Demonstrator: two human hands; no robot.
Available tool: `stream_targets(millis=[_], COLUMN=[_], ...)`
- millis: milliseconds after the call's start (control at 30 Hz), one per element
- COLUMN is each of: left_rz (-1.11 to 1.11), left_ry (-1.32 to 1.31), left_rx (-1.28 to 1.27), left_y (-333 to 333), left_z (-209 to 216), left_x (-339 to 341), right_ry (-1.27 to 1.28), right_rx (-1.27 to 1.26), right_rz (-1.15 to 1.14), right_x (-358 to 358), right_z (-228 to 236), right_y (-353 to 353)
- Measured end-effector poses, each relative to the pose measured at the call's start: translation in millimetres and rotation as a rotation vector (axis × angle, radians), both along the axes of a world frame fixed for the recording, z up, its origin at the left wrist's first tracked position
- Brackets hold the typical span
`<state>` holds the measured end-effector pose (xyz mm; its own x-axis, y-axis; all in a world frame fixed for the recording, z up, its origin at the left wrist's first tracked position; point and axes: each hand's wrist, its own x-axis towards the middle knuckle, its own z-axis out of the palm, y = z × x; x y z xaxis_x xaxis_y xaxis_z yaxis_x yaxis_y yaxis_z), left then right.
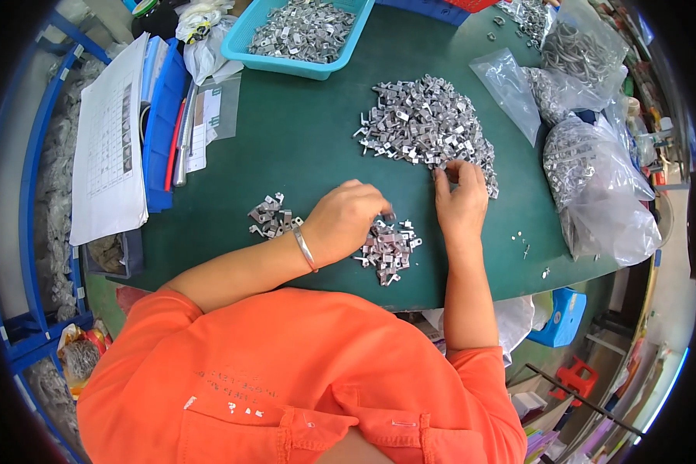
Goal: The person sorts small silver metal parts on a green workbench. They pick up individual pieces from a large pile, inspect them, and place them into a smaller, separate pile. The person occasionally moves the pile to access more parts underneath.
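Note:
A large heap of small silvery metal brackets (425, 124) lies on the green table. My right hand (464, 203) is at its near edge, thumb and forefinger closed around a small metal bracket (441, 165). My left hand (346, 220), with a bangle on the wrist, is bent over the table. Its fingers are curled together above the far side of a smaller bracket pile (388, 254); anything between the fingertips is hidden. Another small bracket pile (269, 216) lies left of that hand, partly covered by the wrist.
A turquoise basket (236, 52) full of metal parts stands at the back. Clear bags of metal parts (588, 170) line the right side, beside a flat plastic bag (506, 89). Papers (112, 147) and a blue file holder (166, 116) stand left. Small scraps (546, 273) lie near the right front edge.

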<state>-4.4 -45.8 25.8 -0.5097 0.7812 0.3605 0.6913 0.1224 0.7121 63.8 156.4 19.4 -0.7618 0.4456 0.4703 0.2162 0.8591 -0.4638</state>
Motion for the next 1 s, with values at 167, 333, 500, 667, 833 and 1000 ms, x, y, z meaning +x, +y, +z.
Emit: stream_targets(millis=[167, 333, 500, 667, 833, 1000], left_rz=[-0.059, -0.034, -0.019, 0.011, -0.079, -0.034], left_ry=[-0.035, -0.104, -0.128, -0.855, -1.284, -1.142], left_rx=[-0.016, 0.044, 0.088, 0.077, 0.118, 0.182], left_y=[-3, 0, -4, -7, -2, -10], left_z=[-8, -4, 9, 18, 32, 13], left_x=[1, 3, 3, 4, 0, 1], right_ry=[0.074, -0.047, 0.075, 0.121, 0.298, 0.219], right_rx=[-0.058, -0.067, -0.022, -0.796, -0.191, -0.108], right_rz=[0.034, -0.117, -0.015, 0.111, 0.446, 0.466], right_x=[6, -1, 4, 26, 33, 34], right_z=[-9, -2, 3, 16, 33, 30], right_y=[4, -5, -1, -27, -52, -49])
